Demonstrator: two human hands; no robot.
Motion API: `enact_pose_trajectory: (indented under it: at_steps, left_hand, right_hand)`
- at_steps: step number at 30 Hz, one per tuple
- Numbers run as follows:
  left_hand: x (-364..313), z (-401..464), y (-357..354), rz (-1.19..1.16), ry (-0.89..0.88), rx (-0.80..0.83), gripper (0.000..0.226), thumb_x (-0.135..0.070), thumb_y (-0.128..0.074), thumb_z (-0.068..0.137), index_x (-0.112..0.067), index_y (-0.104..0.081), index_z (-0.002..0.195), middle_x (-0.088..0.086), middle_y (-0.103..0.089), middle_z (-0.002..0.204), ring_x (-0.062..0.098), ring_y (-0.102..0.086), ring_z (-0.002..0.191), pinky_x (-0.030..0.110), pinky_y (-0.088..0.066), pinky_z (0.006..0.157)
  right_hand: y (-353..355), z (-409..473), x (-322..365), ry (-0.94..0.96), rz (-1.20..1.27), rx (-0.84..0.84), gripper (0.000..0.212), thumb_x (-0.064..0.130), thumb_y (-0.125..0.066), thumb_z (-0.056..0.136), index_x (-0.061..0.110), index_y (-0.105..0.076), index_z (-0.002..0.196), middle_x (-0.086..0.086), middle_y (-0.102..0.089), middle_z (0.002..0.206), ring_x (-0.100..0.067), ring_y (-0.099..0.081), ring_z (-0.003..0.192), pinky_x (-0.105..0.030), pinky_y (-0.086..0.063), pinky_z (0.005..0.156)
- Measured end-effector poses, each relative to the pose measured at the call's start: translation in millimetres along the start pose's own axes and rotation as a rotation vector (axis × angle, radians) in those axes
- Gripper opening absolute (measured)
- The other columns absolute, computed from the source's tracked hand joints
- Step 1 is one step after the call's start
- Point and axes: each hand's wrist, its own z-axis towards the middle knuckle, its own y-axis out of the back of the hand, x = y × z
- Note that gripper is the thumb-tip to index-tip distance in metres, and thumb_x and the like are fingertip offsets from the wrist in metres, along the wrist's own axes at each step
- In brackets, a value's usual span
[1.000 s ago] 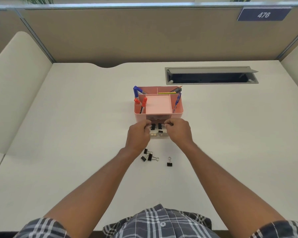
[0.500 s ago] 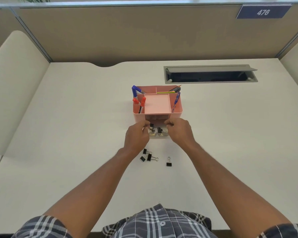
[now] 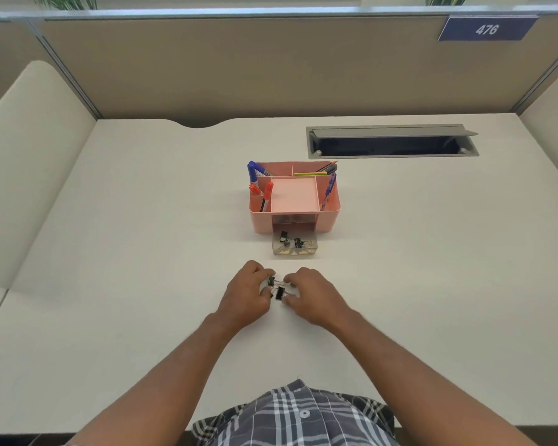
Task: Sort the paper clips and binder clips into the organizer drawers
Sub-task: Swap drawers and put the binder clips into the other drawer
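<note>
Both hands are down on the white desk point(image 3: 110, 284), close together and just in front of the person's plaid shirt point(image 3: 297, 420). The left hand point(image 3: 244, 297) has its fingers curled in around a small black binder clip point(image 3: 271, 281), which it seems to pinch at its fingertips. The right hand point(image 3: 313, 296) curls its fingers toward a second binder clip point(image 3: 279, 293) lying between the two hands; whether it actually grips that clip or only touches it, I cannot tell.

Farther out on the desk sits the pink organizer point(image 3: 295, 197), with blue and red markers point(image 3: 261, 185) standing in its left compartments, a blue pen point(image 3: 328, 188) on the right and pencils point(image 3: 319, 170) at the back. Its clear drawer point(image 3: 294, 244) is pulled out at the front, toward the hands, and holds two more black clips point(image 3: 292, 241) lying loose inside. The drawer is near the hands but apart from them.

Behind the organizer, to the right, a grey cable hatch point(image 3: 392, 141) stands open in the desk surface. A beige partition point(image 3: 271, 66) runs along the back, carrying a blue plate marked 476 point(image 3: 487, 29).
</note>
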Motion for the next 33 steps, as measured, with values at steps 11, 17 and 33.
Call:
enact_pose_trajectory:
  at_steps: [11,17,33]
  left_hand:
    - [-10,11,5,0.118,-0.002,0.077,0.011,-0.018,-0.059,0.09,-0.021,-0.063,0.1,-0.005,-0.056,0.098,0.015,-0.054,0.096,0.028,-0.043,0.077]
    - [-14,15,1,0.035,0.053,0.056,0.012,-0.012,-0.06,0.088,-0.021,-0.061,0.095,-0.006,-0.061,0.096,0.017,-0.058,0.089,0.032,-0.048,0.078]
    - [-54,70,24,0.001,0.029,-0.259,0.015,-0.01,-0.057,0.088,-0.017,-0.07,0.092,-0.001,-0.071,0.087,0.018,-0.061,0.076,0.033,-0.052,0.067]
  right_hand:
    - [-17,2,-1,0.056,-0.095,-0.153,0.018,0.015,-0.05,0.092,0.01,-0.06,0.106,-0.008,-0.054,0.105,-0.028,-0.05,0.099,-0.037,-0.044,0.081]
    - [-3,0,-10,0.0,0.007,-0.199,0.03,0.017,-0.055,0.088,0.013,-0.06,0.118,-0.005,-0.057,0.113,-0.025,-0.054,0.103,-0.036,-0.047,0.084]
    - [61,48,5,0.072,-0.013,-0.437,0.018,0.007,-0.057,0.087,0.012,-0.066,0.102,-0.004,-0.064,0.104,-0.023,-0.059,0.088,-0.034,-0.05,0.067]
